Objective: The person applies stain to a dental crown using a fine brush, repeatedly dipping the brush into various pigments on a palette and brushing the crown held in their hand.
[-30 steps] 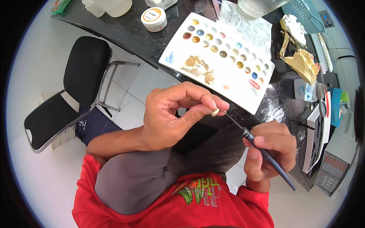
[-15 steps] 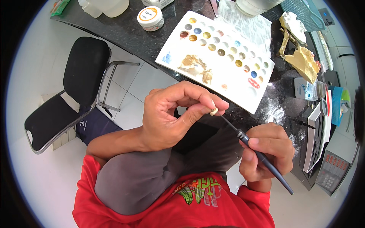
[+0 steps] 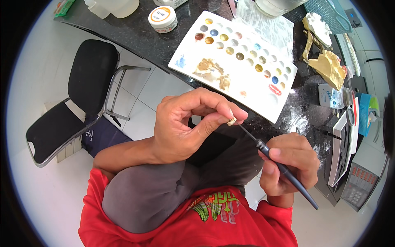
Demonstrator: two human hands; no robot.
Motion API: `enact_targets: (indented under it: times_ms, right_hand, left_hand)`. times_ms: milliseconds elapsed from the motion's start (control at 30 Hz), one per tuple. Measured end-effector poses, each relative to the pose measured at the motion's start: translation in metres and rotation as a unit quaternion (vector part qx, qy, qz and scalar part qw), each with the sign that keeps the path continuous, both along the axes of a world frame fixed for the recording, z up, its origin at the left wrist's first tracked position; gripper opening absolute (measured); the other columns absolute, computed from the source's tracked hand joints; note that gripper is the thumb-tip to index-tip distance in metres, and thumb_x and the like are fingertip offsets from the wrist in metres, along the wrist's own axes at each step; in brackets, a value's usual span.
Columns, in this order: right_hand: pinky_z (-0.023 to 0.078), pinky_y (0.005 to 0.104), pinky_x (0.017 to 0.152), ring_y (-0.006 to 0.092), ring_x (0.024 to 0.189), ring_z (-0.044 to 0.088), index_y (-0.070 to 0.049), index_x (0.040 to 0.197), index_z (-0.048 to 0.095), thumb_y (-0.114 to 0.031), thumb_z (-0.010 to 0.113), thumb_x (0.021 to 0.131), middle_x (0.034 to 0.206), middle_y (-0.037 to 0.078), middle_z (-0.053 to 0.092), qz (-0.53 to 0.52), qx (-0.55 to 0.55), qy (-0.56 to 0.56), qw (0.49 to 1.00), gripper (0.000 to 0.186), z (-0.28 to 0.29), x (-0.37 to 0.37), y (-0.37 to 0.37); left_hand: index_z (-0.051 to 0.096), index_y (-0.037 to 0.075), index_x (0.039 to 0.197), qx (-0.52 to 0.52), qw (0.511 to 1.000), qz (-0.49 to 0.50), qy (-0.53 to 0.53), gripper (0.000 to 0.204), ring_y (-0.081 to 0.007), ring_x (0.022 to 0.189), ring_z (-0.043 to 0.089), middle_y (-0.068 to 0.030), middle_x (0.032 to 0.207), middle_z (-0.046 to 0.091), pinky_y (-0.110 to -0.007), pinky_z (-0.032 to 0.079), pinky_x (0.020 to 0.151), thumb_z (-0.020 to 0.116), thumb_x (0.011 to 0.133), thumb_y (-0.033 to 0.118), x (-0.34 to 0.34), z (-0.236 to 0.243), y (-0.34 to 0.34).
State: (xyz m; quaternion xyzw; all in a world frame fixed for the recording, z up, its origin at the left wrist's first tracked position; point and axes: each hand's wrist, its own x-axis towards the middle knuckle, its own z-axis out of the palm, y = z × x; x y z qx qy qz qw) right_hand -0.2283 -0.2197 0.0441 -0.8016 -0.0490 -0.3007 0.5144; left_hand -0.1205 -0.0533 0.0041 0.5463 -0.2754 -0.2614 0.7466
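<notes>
My left hand (image 3: pixel 185 125) pinches a small cream tooth-shaped piece (image 3: pixel 231 121) between thumb and fingertips, above my lap. My right hand (image 3: pixel 288 162) grips a slim dark-handled tool (image 3: pixel 298 185) like a pen; its thin shaft points up-left to the piece, and whether the tip touches it I cannot tell. Just beyond both hands lies a white palette (image 3: pixel 263 107) with rows of coloured wells and brownish smears.
Dark worktop (image 3: pixel 131 33) carrying a white jar (image 3: pixel 162 22), bottles (image 3: pixel 123 6), a plastic sheet (image 3: pixel 275 33), dental casts (image 3: pixel 329 68), a blue basket (image 3: pixel 333 20) and a small bottle (image 3: pixel 333 96). A black chair (image 3: pixel 90 76) stands left, a grey device (image 3: pixel 360 181) right.
My right hand and the tool have shifted slightly to the left. The small piece in my left fingertips has turned a little, while that hand stays nearly in place.
</notes>
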Motion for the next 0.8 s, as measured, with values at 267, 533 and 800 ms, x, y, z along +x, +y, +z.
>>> enact_targets:
  times_ms: [267, 533, 800]
  right_hand:
    - [0.052, 0.0273, 0.047, 0.0211, 0.054, 0.064, 0.0, 0.084, 0.062, 0.005, 0.069, 0.064, 0.068, 0.012, 0.064, 0.009, -0.013, -0.007, 1.0, 0.022, 0.0019, 0.0006, 0.0014]
    - [0.05, 0.0267, 0.047, 0.0202, 0.055, 0.064, 0.0, 0.086, 0.063, 0.004, 0.069, 0.068, 0.067, 0.012, 0.063, -0.01, -0.004, 0.003, 1.0, 0.02, 0.0009, -0.002, 0.0003]
    - [0.047, 0.0249, 0.048, 0.0201, 0.058, 0.063, 0.0, 0.091, 0.061, -0.003, 0.072, 0.076, 0.076, 0.014, 0.062, 0.018, 0.015, -0.025, 0.999, 0.019, 0.001, -0.0065, -0.0048]
  left_hand:
    - [0.055, 0.0, 0.095, -0.003, 1.0, -0.002, -0.003, 0.006, -0.0239, 0.088, 0.069, -0.0213, 0.095, 0.068, -0.034, 0.057, 0.079, 0.059, 0.092, 0.004, 0.0006, 0.0009, 0.0022]
    - [0.055, 0.0, 0.095, 0.0, 1.0, -0.001, -0.01, 0.006, -0.0237, 0.088, 0.069, -0.0211, 0.095, 0.068, -0.034, 0.056, 0.079, 0.059, 0.092, 0.003, 0.0005, 0.0002, 0.002]
    - [0.053, 0.003, 0.095, -0.041, 0.982, -0.102, 0.153, 0.015, -0.029, 0.097, 0.067, -0.0216, 0.099, 0.067, -0.037, 0.056, 0.084, 0.06, 0.093, 0.016, 0.0069, 0.0048, 0.007]
